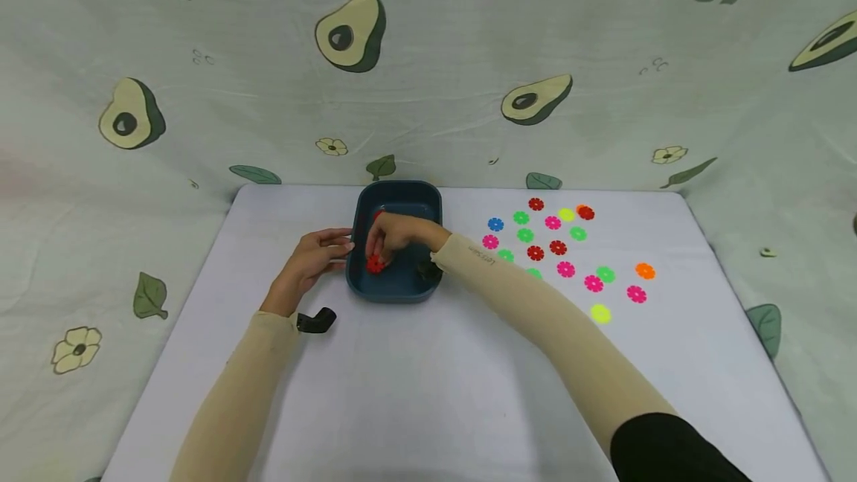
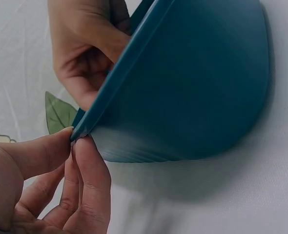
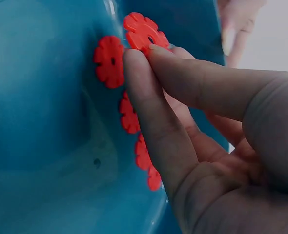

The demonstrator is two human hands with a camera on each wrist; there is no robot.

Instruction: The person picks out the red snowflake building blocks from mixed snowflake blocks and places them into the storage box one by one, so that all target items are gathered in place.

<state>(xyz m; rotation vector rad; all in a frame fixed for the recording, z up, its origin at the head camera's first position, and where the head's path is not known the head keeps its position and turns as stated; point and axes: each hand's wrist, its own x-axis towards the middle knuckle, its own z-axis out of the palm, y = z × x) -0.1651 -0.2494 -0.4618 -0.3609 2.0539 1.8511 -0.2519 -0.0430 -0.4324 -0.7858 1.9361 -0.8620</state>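
Observation:
A dark blue plastic bin (image 1: 396, 293) stands near the back of the table. My left hand (image 1: 309, 262) pinches its left rim between thumb and index finger, as the left wrist view shows. Inside the bin, my right hand (image 1: 396, 233) holds a red notched plastic disc (image 3: 143, 28) between thumb and forefinger. Beside it, another red disc (image 3: 109, 62) lies on the bin's floor. More red discs (image 3: 130, 115) follow in a row along the wall, partly hidden behind the fingers.
Loose notched discs lie spread to the right of the bin, among them a blue disc (image 1: 495, 224), a dark red disc (image 1: 535, 253), a yellow disc (image 1: 600, 313) and an orange disc (image 1: 646, 271). My right forearm crosses over part of them. A printed cloth (image 1: 442, 80) hangs behind the white table (image 1: 415, 393).

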